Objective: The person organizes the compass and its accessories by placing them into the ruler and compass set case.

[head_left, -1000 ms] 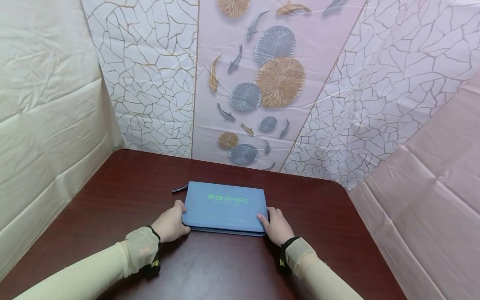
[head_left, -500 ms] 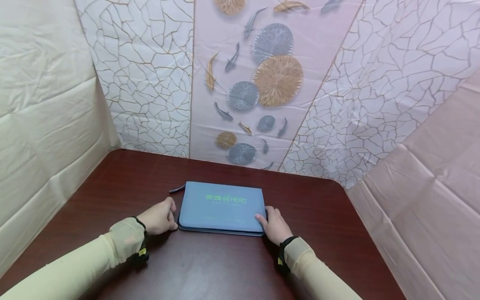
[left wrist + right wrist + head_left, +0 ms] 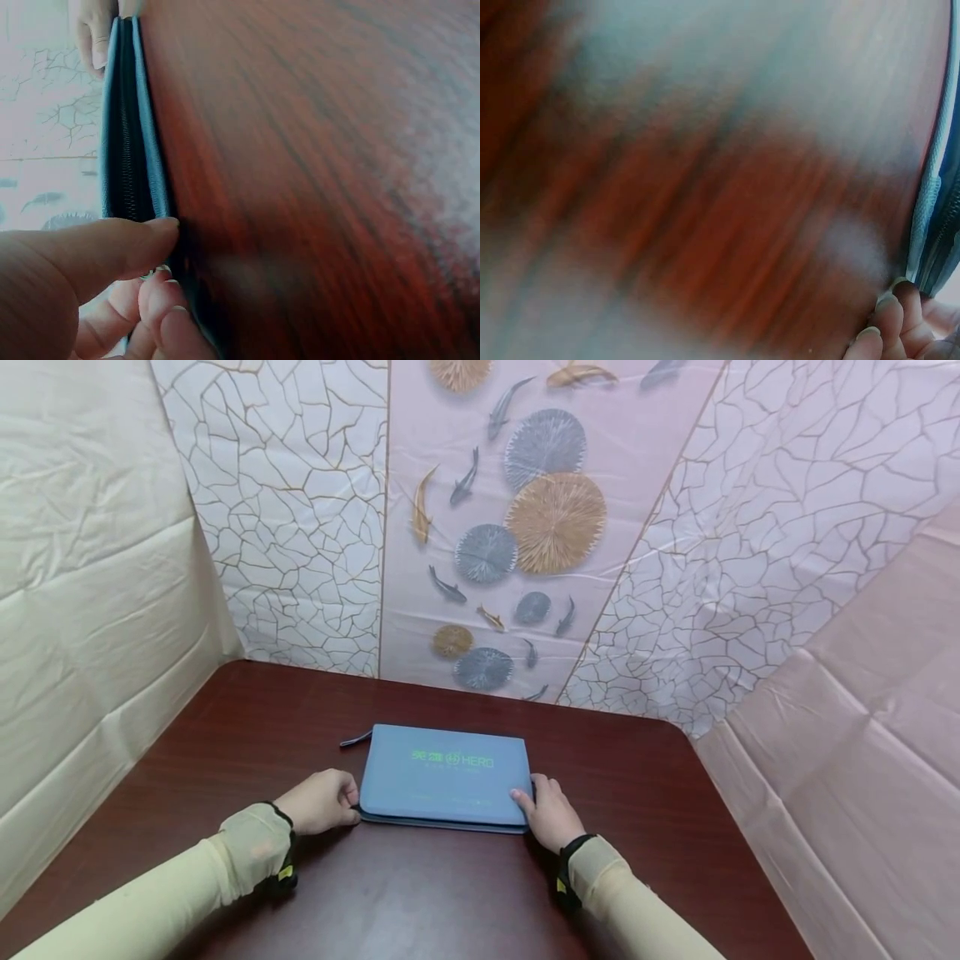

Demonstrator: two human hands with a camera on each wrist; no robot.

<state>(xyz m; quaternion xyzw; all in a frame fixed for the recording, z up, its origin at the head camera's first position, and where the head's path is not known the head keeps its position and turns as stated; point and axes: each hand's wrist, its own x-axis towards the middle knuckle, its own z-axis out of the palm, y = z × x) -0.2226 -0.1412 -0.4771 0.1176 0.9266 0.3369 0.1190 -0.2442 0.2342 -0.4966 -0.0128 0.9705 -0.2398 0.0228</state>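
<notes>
A blue zippered case (image 3: 446,781) with green "HERO" lettering lies flat on the dark wooden table. At its front left corner my left hand (image 3: 317,803) pinches between thumb and fingertips. The left wrist view shows a bit of shiny metal, seemingly the zipper pull (image 3: 155,271), mostly hidden by those fingers. Dark zipper teeth (image 3: 126,165) run along the near side between two blue edges. My right hand (image 3: 553,814) grips the right edge, thumb on top and fingers beneath or beside it; part of them shows in the right wrist view.
A thin blue strap (image 3: 356,739) sticks out from the case's back left corner. The reddish-brown table (image 3: 450,893) has rounded far corners. Patterned cloth (image 3: 487,610) hangs behind it, and pale cloth walls stand at both sides.
My left hand has let go of the case's left edge, moved left, then come down to the front left corner and pinched there. The right hand keeps its grip; the case barely shifts.
</notes>
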